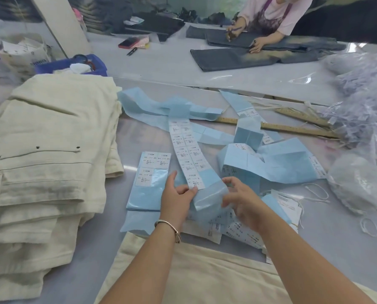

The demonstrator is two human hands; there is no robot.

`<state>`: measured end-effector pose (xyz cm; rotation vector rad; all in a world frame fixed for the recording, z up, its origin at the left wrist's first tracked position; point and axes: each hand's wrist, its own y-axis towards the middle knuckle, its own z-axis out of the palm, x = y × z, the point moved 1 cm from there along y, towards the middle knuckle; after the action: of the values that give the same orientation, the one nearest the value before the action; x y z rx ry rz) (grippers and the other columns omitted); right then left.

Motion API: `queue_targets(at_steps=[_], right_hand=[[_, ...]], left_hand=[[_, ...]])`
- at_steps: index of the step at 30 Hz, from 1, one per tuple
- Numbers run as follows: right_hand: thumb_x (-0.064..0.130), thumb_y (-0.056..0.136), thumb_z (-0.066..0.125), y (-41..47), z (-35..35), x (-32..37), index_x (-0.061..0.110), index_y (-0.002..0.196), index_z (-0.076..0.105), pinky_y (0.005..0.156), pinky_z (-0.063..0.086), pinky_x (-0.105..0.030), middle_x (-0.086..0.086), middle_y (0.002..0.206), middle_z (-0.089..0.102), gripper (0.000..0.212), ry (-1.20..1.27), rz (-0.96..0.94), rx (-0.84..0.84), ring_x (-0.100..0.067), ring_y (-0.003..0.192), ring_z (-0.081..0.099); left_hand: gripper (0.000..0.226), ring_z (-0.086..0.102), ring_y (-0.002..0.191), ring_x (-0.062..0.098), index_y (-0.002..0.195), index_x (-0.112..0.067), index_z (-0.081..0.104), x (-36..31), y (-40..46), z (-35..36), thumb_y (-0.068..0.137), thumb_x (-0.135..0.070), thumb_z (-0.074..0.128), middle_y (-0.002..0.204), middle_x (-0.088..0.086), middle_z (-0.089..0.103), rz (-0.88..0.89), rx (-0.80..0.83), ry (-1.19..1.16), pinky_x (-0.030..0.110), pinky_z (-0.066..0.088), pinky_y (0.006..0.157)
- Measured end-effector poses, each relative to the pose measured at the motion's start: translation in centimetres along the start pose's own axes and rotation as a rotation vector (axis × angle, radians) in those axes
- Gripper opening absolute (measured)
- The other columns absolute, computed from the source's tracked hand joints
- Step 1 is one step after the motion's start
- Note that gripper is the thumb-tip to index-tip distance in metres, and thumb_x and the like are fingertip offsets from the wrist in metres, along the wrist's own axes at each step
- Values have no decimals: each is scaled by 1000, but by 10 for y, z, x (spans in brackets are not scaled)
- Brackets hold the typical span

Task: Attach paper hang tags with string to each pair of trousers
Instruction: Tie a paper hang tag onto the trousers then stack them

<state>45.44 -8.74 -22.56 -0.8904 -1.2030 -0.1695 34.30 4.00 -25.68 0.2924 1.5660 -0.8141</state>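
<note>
Pinching label strip (pixel 191 159) between left hand (pixel 177 199) and right hand (pixel 241 199), both grips grasping it

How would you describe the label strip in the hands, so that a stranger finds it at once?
Start from the stack of cream trousers on the left; right of it lie blue backing papers. The label strip runs down between the left hand and right hand. Unlike the peeled pieces, it carries two columns of white stickers.
</note>
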Motion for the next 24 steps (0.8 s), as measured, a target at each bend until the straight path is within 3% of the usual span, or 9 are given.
queue_targets(at_steps=[3,5,7,9,13,16,19,22,24], right_hand=[[14,79,73,10,3,8,42,141,29,87,51,-33,1,115,64,82,-87,-57,-105,-20,102,64],[18,85,72,17,5,15,47,147,21,79,48,-25,4,107,71,85,-186,-160,-126,-12,99,67],[7,84,71,23,7,19,46,148,19,81,50,-29,2,101,75,91,-177,-211,-99,-14,98,69],[-7,80,68,25,11,23,41,144,35,81,57,-41,-3,100,75,87,-57,-175,-71,-23,92,72],[-19,74,64,27,16,25,25,114,71,66,59,-35,-3,111,71,60,225,-93,-30,-27,86,72],[-19,74,63,26,16,20,22,107,74,68,58,-32,-3,113,71,54,227,-89,21,-27,92,71],[-21,75,60,25,17,17,18,110,73,71,58,-32,-6,113,72,55,229,-121,56,-25,92,71],[-21,76,59,25,18,17,17,111,72,81,58,-34,-6,116,70,54,210,-167,53,-23,97,68],[-18,77,61,23,21,16,18,111,72,92,54,-38,-5,118,70,50,191,-180,26,-24,104,65]], left_hand=[[81,68,82,4,148,-34,28,-2,3,-5,85,-8,71,85,-2,76,105,66,57,13,49,71],[80,68,82,5,144,-42,29,-2,2,-7,85,-9,72,84,-4,75,180,105,134,15,49,72],[79,67,79,2,141,-44,31,-4,1,-8,84,-8,73,83,-6,75,236,146,165,12,48,70],[80,66,82,5,143,-39,33,-7,2,-8,83,-4,73,88,-2,75,242,185,127,15,50,74],[72,64,93,12,130,-41,47,-15,4,-10,78,1,73,110,4,68,192,224,61,26,55,83],[61,57,102,5,123,-41,52,-23,5,-11,72,-10,67,121,-4,52,272,95,296,26,52,86],[52,43,123,17,121,-34,61,-29,11,-14,77,-10,73,131,-3,39,402,-45,500,35,44,101],[34,41,119,18,111,-29,72,-36,14,-13,78,-27,79,127,-2,51,557,-108,710,30,37,102],[27,47,111,21,103,-27,75,-38,13,-11,77,-28,80,116,-3,59,665,-148,786,35,41,95]])
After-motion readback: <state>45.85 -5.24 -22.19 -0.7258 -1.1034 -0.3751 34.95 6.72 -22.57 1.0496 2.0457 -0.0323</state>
